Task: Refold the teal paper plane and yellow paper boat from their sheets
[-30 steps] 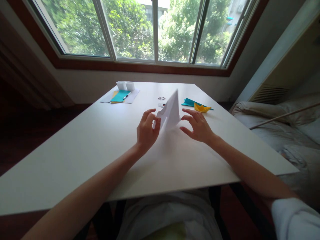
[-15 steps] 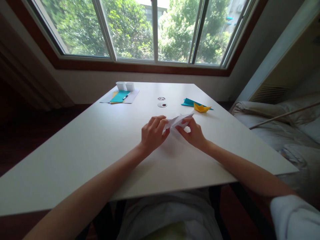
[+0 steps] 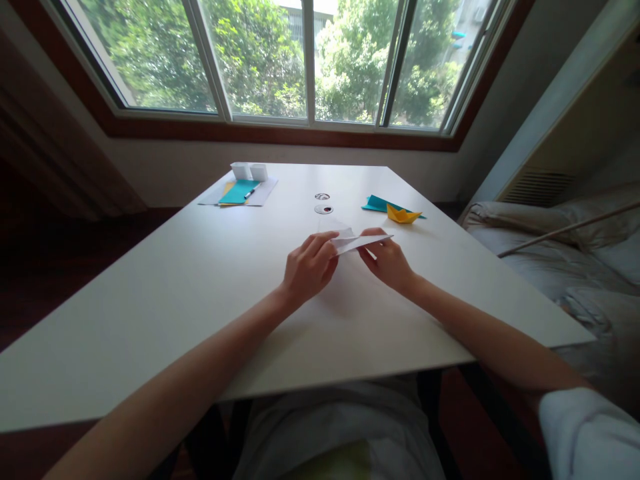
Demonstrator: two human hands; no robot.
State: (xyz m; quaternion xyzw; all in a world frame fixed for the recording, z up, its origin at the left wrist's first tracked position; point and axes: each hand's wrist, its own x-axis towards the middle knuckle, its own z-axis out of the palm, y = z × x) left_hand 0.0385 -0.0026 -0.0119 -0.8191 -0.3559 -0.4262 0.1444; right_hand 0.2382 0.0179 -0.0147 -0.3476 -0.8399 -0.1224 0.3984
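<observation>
A folded piece of white paper (image 3: 356, 243) is held up between both hands, just above the table. My left hand (image 3: 311, 263) is closed on its left end, with the fingertips over the near fold. On the other side, my right hand (image 3: 387, 259) pinches the paper from behind and below, partly hidden by a flat panel that points right. Some folds stick up at the back; their exact shape is hard to make out. Beyond my right hand, a yellow paper boat (image 3: 403, 214) sits beside a teal folded paper (image 3: 383, 203).
The white table (image 3: 175, 320) reaches toward the window. At its far left are two small white containers (image 3: 259, 173), teal sheets (image 3: 239, 192), yellow and white paper, and a pen (image 3: 251, 192). Two round items (image 3: 323, 209) lie mid-table. A covered sofa (image 3: 525, 247) stands to the right.
The white paper has turned in my hands: its right-hand panel now lies flatter and faces me, with other folds rising behind. My right fingers have shifted behind the panel.
</observation>
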